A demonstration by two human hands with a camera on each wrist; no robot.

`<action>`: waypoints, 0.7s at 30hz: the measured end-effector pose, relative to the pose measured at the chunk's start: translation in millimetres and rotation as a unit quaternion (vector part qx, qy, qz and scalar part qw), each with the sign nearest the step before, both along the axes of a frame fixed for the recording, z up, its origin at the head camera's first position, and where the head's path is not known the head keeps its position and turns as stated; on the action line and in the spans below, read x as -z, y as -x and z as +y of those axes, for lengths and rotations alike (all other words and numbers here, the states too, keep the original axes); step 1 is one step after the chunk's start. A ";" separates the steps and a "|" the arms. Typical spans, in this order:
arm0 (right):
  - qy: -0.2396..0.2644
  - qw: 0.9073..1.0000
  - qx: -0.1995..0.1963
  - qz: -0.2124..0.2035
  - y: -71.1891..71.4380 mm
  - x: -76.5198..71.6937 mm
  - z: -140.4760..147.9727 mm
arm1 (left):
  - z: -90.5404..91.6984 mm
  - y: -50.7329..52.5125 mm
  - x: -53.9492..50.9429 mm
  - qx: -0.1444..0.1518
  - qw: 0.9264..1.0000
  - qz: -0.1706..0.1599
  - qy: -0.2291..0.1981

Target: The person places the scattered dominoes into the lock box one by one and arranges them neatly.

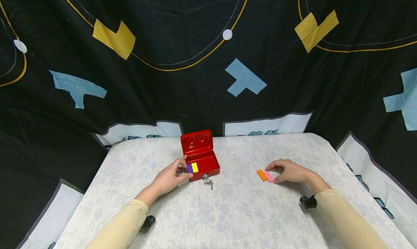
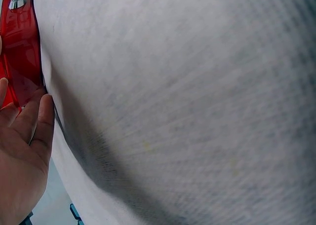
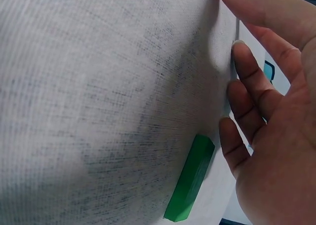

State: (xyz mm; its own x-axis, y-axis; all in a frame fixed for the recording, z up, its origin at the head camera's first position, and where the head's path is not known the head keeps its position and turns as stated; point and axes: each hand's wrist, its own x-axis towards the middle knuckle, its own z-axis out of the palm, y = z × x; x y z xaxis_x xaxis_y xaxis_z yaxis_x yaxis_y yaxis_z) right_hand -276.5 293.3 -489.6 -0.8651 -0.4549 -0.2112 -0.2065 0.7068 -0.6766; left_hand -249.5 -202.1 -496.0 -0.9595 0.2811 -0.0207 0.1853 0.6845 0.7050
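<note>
A small red cash box point(image 1: 204, 163) stands at the back of the table with its lid point(image 1: 197, 142) raised. Inside, at its left end, a purple block point(image 1: 189, 168) lies beside a yellow block point(image 1: 194, 167). My left hand point(image 1: 169, 176) is at that end of the box, thumb and fingers spread apart, fingertips near its side. To the right, my right hand point(image 1: 291, 171) has its thumb and forefinger at the two ends of a flat pink block point(image 1: 268, 176). An orange block point(image 1: 261, 175) lies against the pink one. In the right wrist view a green block point(image 3: 190, 180) lies below the fingers.
A lock with keys point(image 1: 207, 180) hangs at the front of the cash box. The table point(image 1: 234, 212) has a pale mottled cover. Behind it hangs a black curtain point(image 1: 182, 97) with yellow and blue shapes.
</note>
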 end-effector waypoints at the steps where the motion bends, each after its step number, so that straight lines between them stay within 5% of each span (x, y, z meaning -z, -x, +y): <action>1: 0.000 1.000 0.001 -0.001 0.0 0.2 0.1 | 0.2 -0.2 0.0 0.000 1.000 0.000 0.000; 21: -0.011 1.000 0.024 0.013 -1.1 1.7 -1.6 | 0.1 -0.1 -0.1 0.002 1.000 0.011 0.010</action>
State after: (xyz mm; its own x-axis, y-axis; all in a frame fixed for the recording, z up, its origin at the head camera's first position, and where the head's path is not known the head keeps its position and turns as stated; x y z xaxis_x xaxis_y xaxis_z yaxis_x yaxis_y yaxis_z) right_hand -275.5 291.7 -491.3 -0.8907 -0.4092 -0.1978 -0.1899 0.7304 -0.6561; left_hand -249.3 -201.9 -495.9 -0.9585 0.2851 -0.0047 0.2040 0.6972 0.6872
